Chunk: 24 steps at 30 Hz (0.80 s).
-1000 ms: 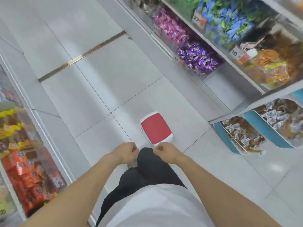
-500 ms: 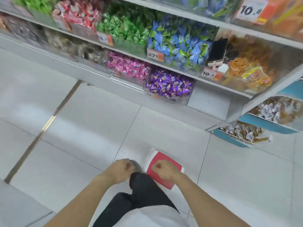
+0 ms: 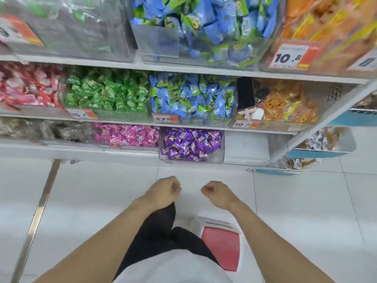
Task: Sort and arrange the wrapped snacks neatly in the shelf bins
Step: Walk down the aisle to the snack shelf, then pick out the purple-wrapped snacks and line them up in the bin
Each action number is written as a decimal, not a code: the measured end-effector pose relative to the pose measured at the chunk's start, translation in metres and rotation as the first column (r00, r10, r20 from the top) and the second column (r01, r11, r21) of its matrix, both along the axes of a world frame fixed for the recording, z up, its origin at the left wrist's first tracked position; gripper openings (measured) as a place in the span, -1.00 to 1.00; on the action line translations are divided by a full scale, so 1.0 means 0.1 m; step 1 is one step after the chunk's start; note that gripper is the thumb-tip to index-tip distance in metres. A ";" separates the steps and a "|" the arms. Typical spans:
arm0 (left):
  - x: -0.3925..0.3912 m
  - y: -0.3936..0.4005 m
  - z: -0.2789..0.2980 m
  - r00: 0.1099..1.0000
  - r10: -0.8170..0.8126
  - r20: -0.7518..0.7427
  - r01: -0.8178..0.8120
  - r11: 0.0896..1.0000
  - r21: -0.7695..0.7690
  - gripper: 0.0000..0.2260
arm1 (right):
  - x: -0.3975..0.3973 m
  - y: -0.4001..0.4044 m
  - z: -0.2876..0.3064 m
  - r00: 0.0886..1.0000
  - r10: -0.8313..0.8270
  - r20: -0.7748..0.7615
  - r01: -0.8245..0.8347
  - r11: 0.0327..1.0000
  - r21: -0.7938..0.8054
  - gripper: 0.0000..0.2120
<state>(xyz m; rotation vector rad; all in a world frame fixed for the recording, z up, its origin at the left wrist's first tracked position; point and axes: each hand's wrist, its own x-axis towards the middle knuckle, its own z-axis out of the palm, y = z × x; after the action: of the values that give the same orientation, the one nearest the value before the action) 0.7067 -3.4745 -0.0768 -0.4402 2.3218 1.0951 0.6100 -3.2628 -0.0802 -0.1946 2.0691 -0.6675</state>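
Both fists, left hand (image 3: 163, 190) and right hand (image 3: 218, 193), are curled, holding nothing. Purple bin (image 3: 191, 147) at 12 o'clock overhangs; a careless reach could spill it.

A red-and-white stool (image 3: 221, 245) stands on the white tiled floor (image 3: 295, 211) beside my leg; a dark phone (image 3: 245, 94) leans in a shelf compartment.

Shop aisle, pretty bright, with even light bouncing off the glossy white tile floor (image 3: 295, 201). A metal strip (image 3: 36, 213) is set into the tiles and runs from about 7 o'clock up toward 10. White shelving (image 3: 183, 69) fills the whole top half from 9 to 3 o'clock, several tiers deep. An orange price tag (image 3: 290, 56) reading 10.8 sits at around 1 o'clock.
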 end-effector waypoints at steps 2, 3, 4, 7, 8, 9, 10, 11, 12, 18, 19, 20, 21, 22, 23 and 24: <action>-0.32 -0.16 -0.07 0.999 0.025 -0.039 -0.025 1.000 -0.001 -0.95 | -0.20 -0.10 -0.02 0.999 -0.053 0.003 0.053 0.999 0.004 -0.81; -0.46 -0.21 -0.09 0.998 0.039 -0.051 -0.039 0.999 -0.013 -0.93 | -0.29 -0.14 -0.03 0.997 -0.081 0.008 0.081 0.997 -0.001 -0.79; -0.58 -0.24 -0.11 0.997 0.043 -0.057 -0.044 0.999 -0.020 -0.91 | -0.37 -0.17 -0.04 0.995 -0.099 0.005 0.099 0.995 -0.008 -0.79; -0.86 -0.26 -0.19 1.000 -0.003 -0.029 0.002 1.000 -0.024 -0.85 | -0.59 -0.23 -0.04 0.989 -0.144 -0.022 0.143 0.989 -0.035 -0.80; -0.93 -0.25 -0.22 1.000 -0.022 -0.017 0.022 1.000 -0.022 -0.83 | -0.66 -0.25 -0.04 0.987 -0.158 -0.035 0.157 0.987 -0.042 -0.81; -0.99 -0.23 -0.26 0.999 -0.036 -0.008 0.036 0.999 -0.020 -0.82 | -0.72 -0.25 -0.05 0.984 -0.167 -0.055 0.165 0.985 -0.048 -0.82; -1.05 -0.22 -0.29 0.999 -0.044 -0.009 0.043 0.999 -0.014 -0.81 | -0.78 -0.25 -0.06 0.980 -0.178 -0.083 0.175 0.983 -0.051 -0.82; -1.12 -0.20 -0.33 0.999 -0.045 -0.014 0.045 0.999 -0.006 -0.81 | -0.85 -0.24 -0.07 0.973 -0.198 -0.118 0.193 0.980 -0.051 -0.83; -1.19 -0.18 -0.37 0.999 -0.041 -0.028 0.041 0.999 0.005 -0.83 | -0.92 -0.23 -0.09 0.963 -0.214 -0.165 0.209 0.977 -0.049 -0.84; -1.64 -0.01 -1.00 0.971 0.092 -0.221 -0.087 0.996 0.035 -0.84 | -1.41 -0.27 -0.74 0.929 0.042 -0.369 -0.060 0.998 -0.038 -0.89; -1.70 0.02 -1.16 0.959 0.107 -0.264 -0.109 0.994 0.009 -0.80 | -1.49 -0.29 -0.93 0.915 0.087 -0.394 -0.116 0.992 -0.051 -0.89; -1.74 0.05 -1.33 0.944 0.117 -0.308 -0.133 0.991 -0.031 -0.74 | -1.57 -0.33 -1.10 0.900 0.129 -0.416 -0.169 0.984 -0.060 -0.90; -1.77 0.07 -1.48 0.930 0.126 -0.346 -0.157 0.986 -0.063 -0.66 | -1.65 -0.37 -1.26 0.885 0.160 -0.437 -0.212 0.975 -0.072 -0.90; -1.78 0.10 -1.64 0.917 0.132 -0.377 -0.172 0.982 -0.074 -0.58 | -1.71 -0.39 -1.42 0.872 0.176 -0.457 -0.235 0.969 -0.075 -0.88; -1.80 0.13 -1.77 0.903 0.140 -0.407 -0.187 0.979 -0.078 -0.52 | -1.78 -0.41 -1.57 0.859 0.182 -0.478 -0.247 0.966 -0.075 -0.83; -1.83 0.15 -1.90 0.886 0.147 -0.439 -0.201 0.976 -0.078 -0.48 | -1.84 -0.42 -1.71 0.849 0.185 -0.495 -0.254 0.965 -0.074 -0.77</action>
<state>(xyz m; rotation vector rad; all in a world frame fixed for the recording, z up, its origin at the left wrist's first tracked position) 0.5239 -3.4596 -0.2671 -0.5014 2.7954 1.2415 0.4262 -3.3044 -0.2510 -0.7359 2.4254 -0.6644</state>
